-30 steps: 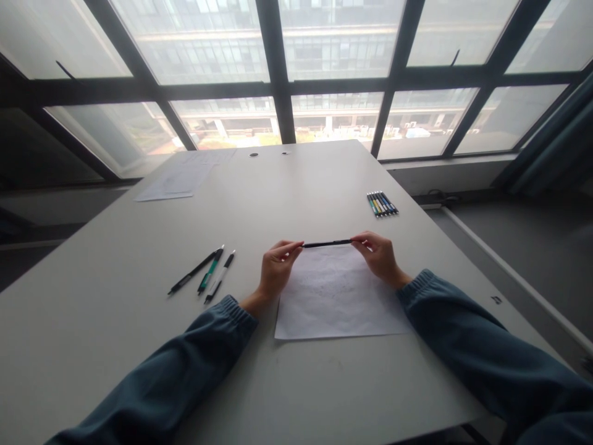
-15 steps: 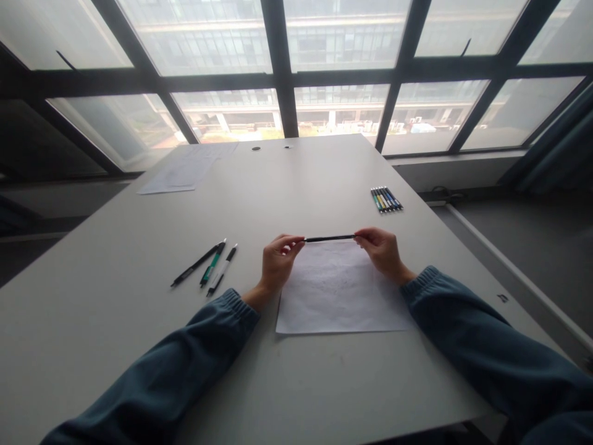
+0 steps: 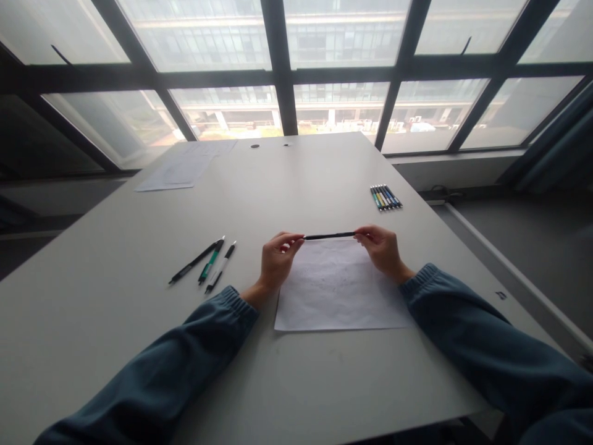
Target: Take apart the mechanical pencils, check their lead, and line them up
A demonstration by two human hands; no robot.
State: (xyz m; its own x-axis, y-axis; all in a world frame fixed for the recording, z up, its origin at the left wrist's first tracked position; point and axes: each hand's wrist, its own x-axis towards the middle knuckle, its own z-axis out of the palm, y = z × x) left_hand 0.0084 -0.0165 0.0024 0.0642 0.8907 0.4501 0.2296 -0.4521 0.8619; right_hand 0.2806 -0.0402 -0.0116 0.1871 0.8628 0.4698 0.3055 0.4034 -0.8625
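Black pen (image 3: pixel 328 235) level between left hand (image 3: pixel 277 259) and right hand (image 3: pixel 382 248)

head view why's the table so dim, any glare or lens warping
In the head view the windows backlight the scene and wash out pale, leaving the table dim; the wide lens splays the window bars; the black pen between left hand and right hand is sharp; marks on the sheet are too faint to read.

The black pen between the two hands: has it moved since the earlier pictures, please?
No. The pen stays level over the far edge of the paper, ends pinched by the left hand and right hand; only the view shifted.
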